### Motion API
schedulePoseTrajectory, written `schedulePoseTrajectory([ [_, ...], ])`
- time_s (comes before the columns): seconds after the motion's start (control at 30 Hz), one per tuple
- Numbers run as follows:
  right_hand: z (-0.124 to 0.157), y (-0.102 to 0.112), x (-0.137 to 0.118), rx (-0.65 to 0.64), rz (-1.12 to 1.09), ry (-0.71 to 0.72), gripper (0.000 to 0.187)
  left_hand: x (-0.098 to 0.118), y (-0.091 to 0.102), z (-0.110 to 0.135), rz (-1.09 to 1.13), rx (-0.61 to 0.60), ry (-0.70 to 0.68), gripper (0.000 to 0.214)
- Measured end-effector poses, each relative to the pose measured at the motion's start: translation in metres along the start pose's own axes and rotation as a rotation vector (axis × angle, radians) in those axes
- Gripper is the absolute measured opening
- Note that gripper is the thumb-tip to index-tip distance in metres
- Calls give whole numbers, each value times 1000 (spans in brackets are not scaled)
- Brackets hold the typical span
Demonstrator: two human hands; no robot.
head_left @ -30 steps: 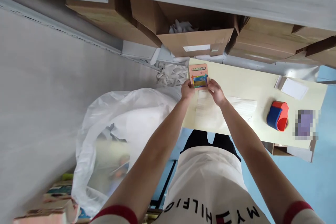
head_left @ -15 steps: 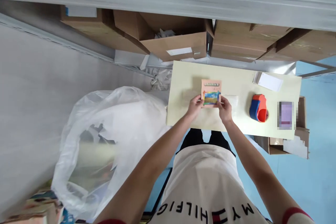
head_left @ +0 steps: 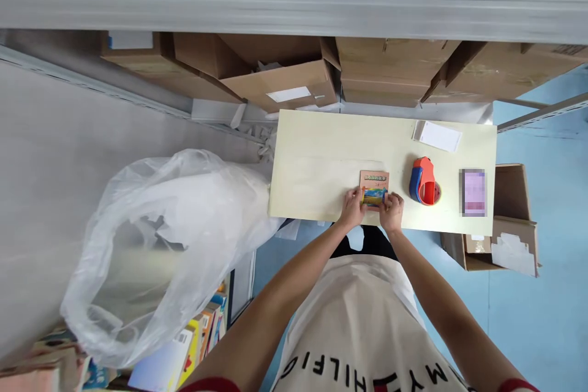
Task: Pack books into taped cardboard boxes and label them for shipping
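A small pink book (head_left: 374, 179) with a colourful landscape picture on its cover is at the front part of the cream table (head_left: 316, 135). My left hand (head_left: 353, 208) is closed on its lower left edge. On the opposite side, the fingers of my right hand (head_left: 392, 211) pinch the lower right edge. Whether the book rests fully on the tabletop I cannot tell. Right of my hands stands a red and blue tape dispenser (head_left: 422, 180) with a roll of tape.
A white card or pad (head_left: 438, 136) lies at the table's back right, and a blurred purple item (head_left: 474, 193) near its right end. Cardboard boxes (head_left: 294, 82) line the shelf behind. A large plastic bag (head_left: 206, 196) hangs at left, above books (head_left: 202, 343). An open carton (head_left: 509, 196) stands at right.
Both hands have brought the book down and closer to the table's front edge, still gripping its sides. The camera view has shifted, so the table appears further left.
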State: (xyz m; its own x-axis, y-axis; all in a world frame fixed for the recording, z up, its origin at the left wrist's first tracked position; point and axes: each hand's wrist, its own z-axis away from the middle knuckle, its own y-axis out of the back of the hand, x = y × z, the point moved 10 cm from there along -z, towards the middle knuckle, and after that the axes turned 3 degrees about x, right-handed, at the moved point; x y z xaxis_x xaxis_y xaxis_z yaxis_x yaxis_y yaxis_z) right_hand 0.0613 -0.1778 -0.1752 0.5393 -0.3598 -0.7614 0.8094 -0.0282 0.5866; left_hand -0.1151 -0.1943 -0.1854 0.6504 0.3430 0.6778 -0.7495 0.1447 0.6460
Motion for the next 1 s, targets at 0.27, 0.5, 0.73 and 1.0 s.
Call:
schedulePoseTrajectory([
  [0.27, 7, -29, 12, -88, -436, -287, 59, 7, -3, 6, -243, -54, 5, 65],
  [0.5, -5, -27, 11, -189, -727, -569, 51, 11, 0, 7, -300, -151, 34, 67],
  [0.73, -5, -31, -15, -350, -746, -463, 30, 10, -1, 7, -293, -149, 29, 67],
  [1.0, 1, -22, -9, -318, -808, -448, 39, 8, -2, 6, -249, -145, -43, 69],
])
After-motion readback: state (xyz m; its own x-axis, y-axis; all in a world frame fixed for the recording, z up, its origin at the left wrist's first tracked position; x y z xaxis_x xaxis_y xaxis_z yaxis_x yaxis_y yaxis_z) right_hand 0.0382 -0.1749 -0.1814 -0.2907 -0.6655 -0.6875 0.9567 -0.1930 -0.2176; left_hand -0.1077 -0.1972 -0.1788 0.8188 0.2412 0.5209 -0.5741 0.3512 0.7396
